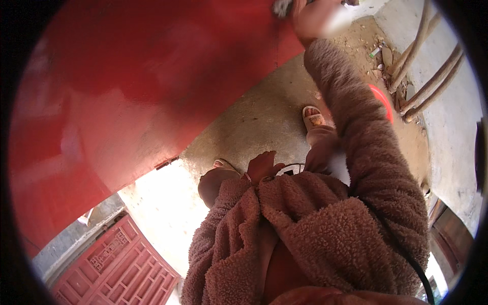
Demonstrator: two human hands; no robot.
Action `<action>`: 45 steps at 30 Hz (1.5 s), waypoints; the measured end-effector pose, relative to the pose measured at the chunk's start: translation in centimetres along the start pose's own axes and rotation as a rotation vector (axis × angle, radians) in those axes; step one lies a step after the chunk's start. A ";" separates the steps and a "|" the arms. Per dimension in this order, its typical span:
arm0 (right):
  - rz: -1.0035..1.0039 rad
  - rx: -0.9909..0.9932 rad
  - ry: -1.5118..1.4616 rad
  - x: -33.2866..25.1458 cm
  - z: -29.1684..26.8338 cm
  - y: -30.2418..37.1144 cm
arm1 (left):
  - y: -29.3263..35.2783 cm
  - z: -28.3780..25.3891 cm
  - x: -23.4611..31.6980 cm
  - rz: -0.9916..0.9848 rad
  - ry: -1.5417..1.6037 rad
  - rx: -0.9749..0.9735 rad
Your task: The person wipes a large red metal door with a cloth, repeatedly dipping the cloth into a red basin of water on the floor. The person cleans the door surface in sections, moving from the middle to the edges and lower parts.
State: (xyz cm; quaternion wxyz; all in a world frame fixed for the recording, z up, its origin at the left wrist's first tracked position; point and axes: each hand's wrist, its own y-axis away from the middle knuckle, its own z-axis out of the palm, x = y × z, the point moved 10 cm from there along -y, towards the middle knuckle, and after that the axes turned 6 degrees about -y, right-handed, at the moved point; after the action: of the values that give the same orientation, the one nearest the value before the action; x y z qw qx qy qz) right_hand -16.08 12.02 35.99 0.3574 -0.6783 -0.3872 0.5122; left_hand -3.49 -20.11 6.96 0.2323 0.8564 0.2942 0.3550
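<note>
A large, glossy red panel [152,66], seemingly a door, fills the upper left. My right arm reaches far up along its edge. At the top rim of the view, my right hand [316,20] is partly blurred and its fingers look bent. A small greyish, soft-looking thing [281,8] lies against the red surface at these fingers; its kind is too unclear to name. Low in front of my waist hangs my left hand [263,165], thumb apart from the fingers, with nothing visible in it. Beside it sits a white object with a thin dark cord [291,170].
Wooden poles [422,56] lean on the pale wall [447,132] at right, near a red round rim [382,101] and scattered debris. My sandalled feet stand on the concrete floor [254,117]. A red lattice panel [117,264] is at lower left, beside bright sunlight.
</note>
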 end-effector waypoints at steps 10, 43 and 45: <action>1.187 -0.279 -1.100 9.0 8.5 16.8 | 0.3 -0.3 -0.3 0.059 0.080 0.034; 0.757 -1.114 -1.063 -14.2 -0.8 25.1 | 3.0 -7.0 -36.9 -0.188 2.467 1.255; 0.769 -1.191 -1.066 -14.2 -1.3 26.1 | 3.0 -8.0 -39.0 -0.209 2.486 1.310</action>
State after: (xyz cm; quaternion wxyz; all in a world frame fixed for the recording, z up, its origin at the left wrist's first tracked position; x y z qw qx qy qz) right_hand -13.12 -12.37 19.24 -0.4798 -0.5060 -0.4498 0.5581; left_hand -30.89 -46.82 -4.50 -0.5856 -0.0858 0.4753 0.6510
